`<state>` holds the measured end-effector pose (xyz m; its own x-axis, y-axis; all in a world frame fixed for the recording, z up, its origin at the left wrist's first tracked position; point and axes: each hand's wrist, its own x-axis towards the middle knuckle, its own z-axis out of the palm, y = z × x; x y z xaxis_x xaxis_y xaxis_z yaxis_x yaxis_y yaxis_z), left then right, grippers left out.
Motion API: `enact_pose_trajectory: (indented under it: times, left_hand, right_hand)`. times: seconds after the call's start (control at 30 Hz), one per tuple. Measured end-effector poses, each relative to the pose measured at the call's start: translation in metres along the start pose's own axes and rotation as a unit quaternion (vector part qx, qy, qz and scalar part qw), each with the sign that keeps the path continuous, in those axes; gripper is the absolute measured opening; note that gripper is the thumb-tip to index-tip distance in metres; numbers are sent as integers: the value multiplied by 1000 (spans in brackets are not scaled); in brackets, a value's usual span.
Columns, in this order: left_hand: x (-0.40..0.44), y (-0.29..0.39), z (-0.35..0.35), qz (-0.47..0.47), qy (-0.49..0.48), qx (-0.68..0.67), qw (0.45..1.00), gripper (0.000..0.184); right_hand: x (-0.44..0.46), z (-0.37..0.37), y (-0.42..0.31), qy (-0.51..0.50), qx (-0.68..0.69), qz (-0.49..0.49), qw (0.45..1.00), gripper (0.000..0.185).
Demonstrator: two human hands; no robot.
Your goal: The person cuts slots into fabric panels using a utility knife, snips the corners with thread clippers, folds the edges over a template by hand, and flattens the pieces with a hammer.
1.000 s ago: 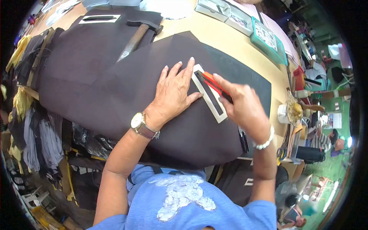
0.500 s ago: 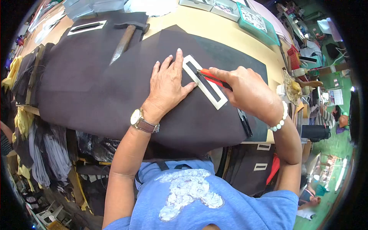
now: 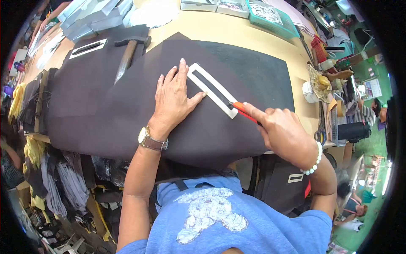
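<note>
Dark brown fabric [image 3: 127, 101] is spread over the table in front of me. On it lies a white rectangular frame [image 3: 218, 89] with a long narrow slot, slanting down to the right. My left hand [image 3: 173, 97] rests flat on the fabric with fingers apart, its thumb touching the frame's left edge. A red utility knife [image 3: 246, 112] is gripped in my right hand [image 3: 282, 134]. The knife's tip sits at the lower right end of the slot. Whether the blade has gone through the fabric, I cannot tell.
Under the fabric's right side shows a dark cutting mat [image 3: 266, 72]. A hammer [image 3: 127, 57] and a second white frame [image 3: 88, 48] lie at the upper left. Along the far edge stands a teal basket [image 3: 275, 23]. A white tub [image 3: 311, 92] is at the right.
My right hand has drawn the knife down along the slot, from near its upper part to its lower right end. My left hand still holds its place by the frame. The view has shifted slightly.
</note>
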<state>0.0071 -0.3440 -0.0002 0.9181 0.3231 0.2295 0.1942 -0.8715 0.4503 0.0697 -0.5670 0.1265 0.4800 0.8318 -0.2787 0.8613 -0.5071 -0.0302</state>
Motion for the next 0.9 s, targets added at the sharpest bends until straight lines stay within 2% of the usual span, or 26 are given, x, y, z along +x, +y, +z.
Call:
enact_pose_trajectory:
  times: [0.07, 0.17, 0.27, 0.3, 0.33, 0.37, 0.4, 0.47, 0.5, 0.6, 0.63, 0.67, 0.73, 0.77, 0.87, 0.9]
  left_hand:
    - [1, 1, -5, -7, -19, -7, 1000, 89]
    - [5, -12, -14, 29, 48, -30, 998, 90]
    - [4, -35, -41, -48, 68, 72, 994, 87]
    - [3, -45, -45, -101, 62, 105, 987, 87]
    - [-1, -56, -45, -156, 53, 140, 976, 87]
    - [-7, -67, -43, -184, 57, 153, 969, 76]
    - [-13, -68, -42, -176, 49, 180, 967, 70]
    - [-21, -69, -40, -157, 29, 234, 959, 60]
    - [-24, -72, -33, -128, 76, 245, 958, 39]
    - [-22, -80, -34, -107, 86, 207, 969, 28]
    - [-20, -79, -33, -45, 157, 256, 953, 19]
    - [-17, -77, -34, -93, 172, 149, 969, 18]
    - [-8, -71, -39, -183, 192, -70, 962, 20]
    - [-4, -69, -40, -125, 242, -133, 953, 23]
    - [6, -60, -45, -184, 135, -409, 884, 32]
    - [9, -54, -49, -202, 74, -408, 887, 34]
  right_hand:
    - [-5, 1, -1, -1, 9, 11, 1000, 62]
    - [-7, 5, 9, 9, 42, 14, 999, 58]
    - [-5, 31, 54, 69, 225, -64, 970, 57]
    - [-4, 40, 63, 125, 306, -57, 942, 47]
    - [-2, 38, 65, 144, 351, 37, 925, 44]
    - [2, 36, 67, 158, 394, 129, 896, 41]
    - [4, 35, 68, 171, 435, 221, 856, 38]
    - [21, 61, 91, 281, 354, 222, 864, 36]
    - [29, 77, 102, 332, 312, 223, 862, 35]
    - [41, 101, 117, 367, 140, 179, 902, 39]
    - [43, 105, 117, 364, 116, 188, 905, 42]
    - [40, 106, 116, 388, 65, 188, 900, 44]
    - [25, 94, 98, 433, -37, 189, 881, 47]
    - [14, 85, 86, 416, 37, 197, 887, 49]
    - [-29, 69, 49, 202, 224, 207, 931, 49]
    - [-37, 77, 42, 195, 212, 189, 939, 48]
